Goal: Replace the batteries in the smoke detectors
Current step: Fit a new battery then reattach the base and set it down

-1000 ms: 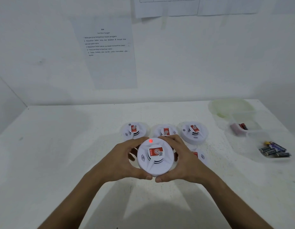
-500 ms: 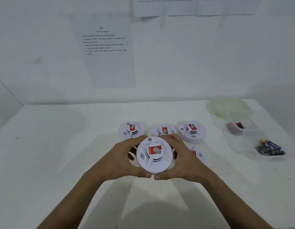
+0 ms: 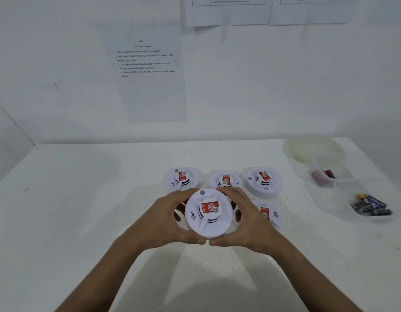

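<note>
Cradling the smoke detector (image 3: 209,213) face-up above the table (image 3: 87,221), the left hand (image 3: 165,218) and right hand (image 3: 249,218) curl around its rim, likely to twist it; 4 others (image 3: 263,181) wait behind, batteries (image 3: 370,204) right.

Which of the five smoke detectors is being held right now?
The front-centre smoke detector, gripped at its rim by the left hand and right hand. The other four sit untouched on the table.

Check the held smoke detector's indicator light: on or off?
Off. The indicator light on the held smoke detector shows dull grey, with no glow.
</note>
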`<state>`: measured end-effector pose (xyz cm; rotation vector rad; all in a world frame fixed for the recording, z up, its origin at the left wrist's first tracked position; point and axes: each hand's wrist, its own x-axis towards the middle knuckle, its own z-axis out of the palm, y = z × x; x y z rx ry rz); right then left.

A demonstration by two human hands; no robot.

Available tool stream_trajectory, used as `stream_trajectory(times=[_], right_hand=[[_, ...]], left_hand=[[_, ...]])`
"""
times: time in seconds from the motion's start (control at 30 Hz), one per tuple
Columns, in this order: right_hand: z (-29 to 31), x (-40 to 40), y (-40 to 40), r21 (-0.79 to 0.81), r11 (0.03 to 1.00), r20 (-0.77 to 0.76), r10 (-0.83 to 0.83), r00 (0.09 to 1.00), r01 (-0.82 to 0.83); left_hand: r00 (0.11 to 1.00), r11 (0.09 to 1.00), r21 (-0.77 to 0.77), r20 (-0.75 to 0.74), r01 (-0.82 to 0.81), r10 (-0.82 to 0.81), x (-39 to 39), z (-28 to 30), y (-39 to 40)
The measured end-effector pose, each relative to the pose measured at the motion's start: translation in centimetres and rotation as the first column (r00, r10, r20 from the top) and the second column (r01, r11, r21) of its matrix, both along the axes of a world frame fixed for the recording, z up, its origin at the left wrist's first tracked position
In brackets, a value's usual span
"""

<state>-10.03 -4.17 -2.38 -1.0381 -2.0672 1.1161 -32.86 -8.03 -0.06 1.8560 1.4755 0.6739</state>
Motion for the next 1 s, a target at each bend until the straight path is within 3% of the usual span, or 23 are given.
stream_trajectory(times=[0.43,1.0], right_hand=[[-1.1,-0.3,0.4,0.014,0.998,0.022,-0.053,0.998,0.053],[-2.9,-1.2,0.6,-0.021,0.996,0.08,-0.083,0.993,0.084]], left_hand=[[0.996,0.999,0.038,-0.088,-0.031,0.035,-0.1,-0.7,0.6],[1.0,0.999,0.04,-0.006,-0.026,0.026,-0.2,-1.7,0.7]])
